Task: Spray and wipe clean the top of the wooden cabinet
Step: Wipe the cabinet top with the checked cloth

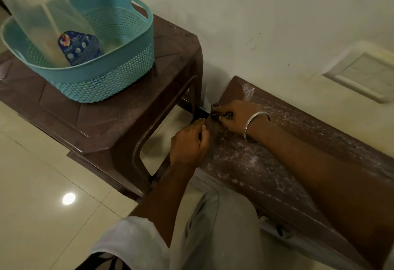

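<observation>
The brown wooden cabinet top (298,142) runs from the middle to the lower right, covered with white foam streaks. My right hand (234,118), with a silver bangle on the wrist, presses a dark patterned cloth (219,113) onto the cabinet's far left corner. My left hand (189,144) is curled at the cabinet's left edge; whether it pinches part of the cloth is hidden. A clear spray bottle (53,27) with a blue label stands tilted in a teal basket (119,73).
The teal basket sits on a brown plastic stool (119,120) to the left of the cabinet, with a narrow gap between them. A cream wall (277,24) runs behind, with a switch plate (366,73) at right. Glossy floor tiles (42,184) lie below.
</observation>
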